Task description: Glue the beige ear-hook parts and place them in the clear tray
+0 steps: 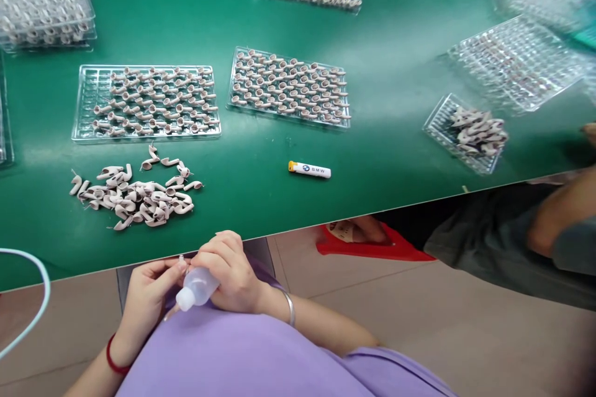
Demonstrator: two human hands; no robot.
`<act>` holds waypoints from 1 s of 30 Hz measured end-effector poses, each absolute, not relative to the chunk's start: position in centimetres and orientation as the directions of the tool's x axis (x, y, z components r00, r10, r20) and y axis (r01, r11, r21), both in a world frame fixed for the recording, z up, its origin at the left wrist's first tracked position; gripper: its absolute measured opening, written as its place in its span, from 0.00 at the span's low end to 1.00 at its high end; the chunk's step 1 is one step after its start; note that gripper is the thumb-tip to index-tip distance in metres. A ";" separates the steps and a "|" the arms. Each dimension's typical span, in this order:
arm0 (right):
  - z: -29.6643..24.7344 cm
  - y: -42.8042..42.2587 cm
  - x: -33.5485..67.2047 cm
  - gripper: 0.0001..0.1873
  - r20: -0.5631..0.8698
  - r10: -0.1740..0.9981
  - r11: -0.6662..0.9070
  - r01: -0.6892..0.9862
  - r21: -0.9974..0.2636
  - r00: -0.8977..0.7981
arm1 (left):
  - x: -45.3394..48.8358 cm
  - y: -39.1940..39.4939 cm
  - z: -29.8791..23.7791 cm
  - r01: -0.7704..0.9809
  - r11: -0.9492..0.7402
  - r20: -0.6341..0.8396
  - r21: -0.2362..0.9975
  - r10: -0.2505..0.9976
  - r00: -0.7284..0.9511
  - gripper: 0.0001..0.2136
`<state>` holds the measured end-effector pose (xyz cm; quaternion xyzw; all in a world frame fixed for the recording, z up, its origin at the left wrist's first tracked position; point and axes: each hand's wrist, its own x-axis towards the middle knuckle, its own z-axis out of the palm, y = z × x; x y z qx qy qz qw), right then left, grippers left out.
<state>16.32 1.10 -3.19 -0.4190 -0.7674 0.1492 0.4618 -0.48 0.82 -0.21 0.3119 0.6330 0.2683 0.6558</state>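
Observation:
My left hand (151,288), with a red cord at the wrist, is closed in a pinch just off the table's front edge. Between its fingertips a small pale piece (181,258) pokes up, mostly hidden; it looks like an earbud part. My right hand (228,270), wearing a silver bangle, is wrapped round a translucent squeeze bottle (203,284) whose white cap end tilts down to the left. Both hands meet at the fingertips. On the green table (251,198) beyond them lies a loose pile of pale earbud shells (144,198), some with thin wires.
A partly filled clear tray (93,99) and a fuller tray (288,88) of earbud shells lie behind the pile. A lighter (310,170) rests right of centre. Stacked trays (44,0) stand far left. At right, a small tray (440,121) bears heaped shells, near another person's arm (565,208).

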 end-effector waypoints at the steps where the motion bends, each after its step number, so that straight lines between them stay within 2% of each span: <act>1: -3.1 1.1 16.3 0.06 0.582 0.782 0.602 0.507 -0.617 -0.220 | -0.5 0.8 -0.3 0.043 0.663 -0.664 0.747 0.746 0.054 0.15; 13: -3.0 1.1 16.2 0.08 0.564 0.796 0.587 0.507 -0.632 -0.219 | -0.6 0.4 -0.5 0.056 0.677 -0.679 0.734 0.734 0.029 0.16; 19: -3.2 1.0 16.1 0.09 0.558 0.800 0.581 0.516 -0.630 -0.220 | 0.4 0.9 0.3 0.035 0.655 -0.651 0.755 0.755 -0.077 0.15; 23: -2.6 1.5 17.0 0.07 0.554 0.792 0.606 0.431 -0.668 -0.255 | -0.1 0.8 1.0 0.145 0.577 -0.584 0.804 0.812 0.007 0.15; 25: -2.0 1.8 18.0 0.06 0.482 0.836 0.547 0.317 -0.775 -0.264 | -0.8 0.5 1.6 0.271 0.449 -0.477 0.852 0.878 0.046 0.12; 27: -1.2 2.1 18.9 0.09 0.353 0.906 0.402 0.208 -0.892 -0.234 | -1.4 0.1 2.2 0.437 0.185 -0.234 0.880 0.970 0.062 0.07; 30: -0.4 2.3 19.8 0.12 0.201 0.964 0.225 0.135 -0.965 -0.173 | -1.6 -0.1 3.2 0.623 -0.252 0.206 0.741 0.968 0.147 0.04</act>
